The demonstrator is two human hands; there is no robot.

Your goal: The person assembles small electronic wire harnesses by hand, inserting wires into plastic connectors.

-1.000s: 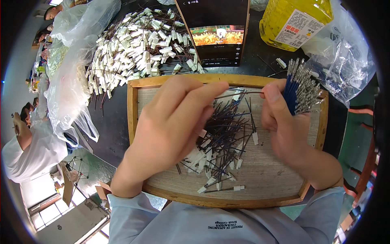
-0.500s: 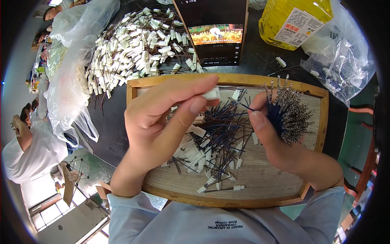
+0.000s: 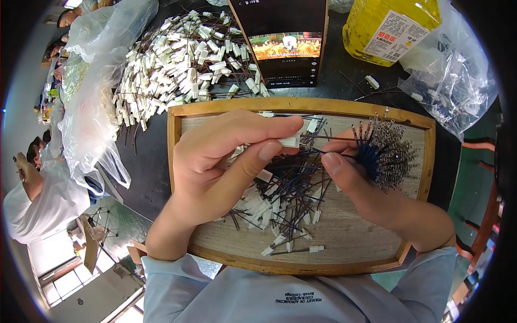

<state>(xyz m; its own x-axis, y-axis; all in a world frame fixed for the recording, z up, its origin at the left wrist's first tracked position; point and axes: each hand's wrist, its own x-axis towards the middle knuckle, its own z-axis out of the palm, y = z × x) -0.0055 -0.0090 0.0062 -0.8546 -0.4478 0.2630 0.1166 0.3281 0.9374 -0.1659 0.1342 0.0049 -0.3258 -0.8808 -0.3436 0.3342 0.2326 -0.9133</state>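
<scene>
Hundreds of finished white-capped wires [image 3: 177, 64] lie heaped on the dark surface [image 3: 145, 161] at far left, beside a clear plastic bag [image 3: 86, 107]. Over the wooden tray [image 3: 177, 177], my left hand [image 3: 215, 167] is closed in a pinch, thumb and forefinger gripping a small white connector [image 3: 290, 141] above the loose pile of dark wires and connectors [image 3: 280, 194] on the tray's floor. My right hand [image 3: 355, 177] is closed too, clamping a bundle of dark wires [image 3: 385, 153] whose metal terminals fan out to the right, while its thumb and forefinger steer one wire end toward the connector. These pieces look feather-light; the wires seem thin and springy, best held close to the tip, the connector hard, smooth and easily dropped, best taken by its flat sides. A phone [image 3: 285, 48] and yellow jug [image 3: 388, 27] stand beyond.
</scene>
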